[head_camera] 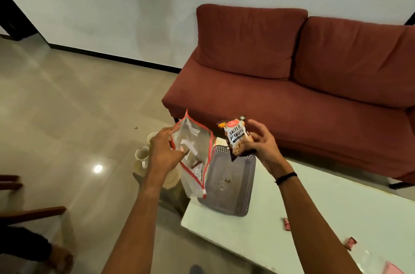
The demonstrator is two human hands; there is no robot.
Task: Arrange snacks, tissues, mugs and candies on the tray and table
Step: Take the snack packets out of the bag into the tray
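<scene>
Unpacking step. Left hand (165, 150) fingers pinch clear red-zip plastic bag (194, 157); right hand (258, 141) fingers grasp salted peanuts packet (235, 136) above grey perforated tray (226, 186) on desk (314, 217). Next, judged: lower packet into tray.

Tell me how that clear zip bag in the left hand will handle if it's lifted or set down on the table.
The clear zip bag looks floppy: its thin film sags and creases below where the left hand grips its open mouth. It is probably light, with only a few small items at the bottom. Set down, it would likely slump flat rather than stand.
</scene>
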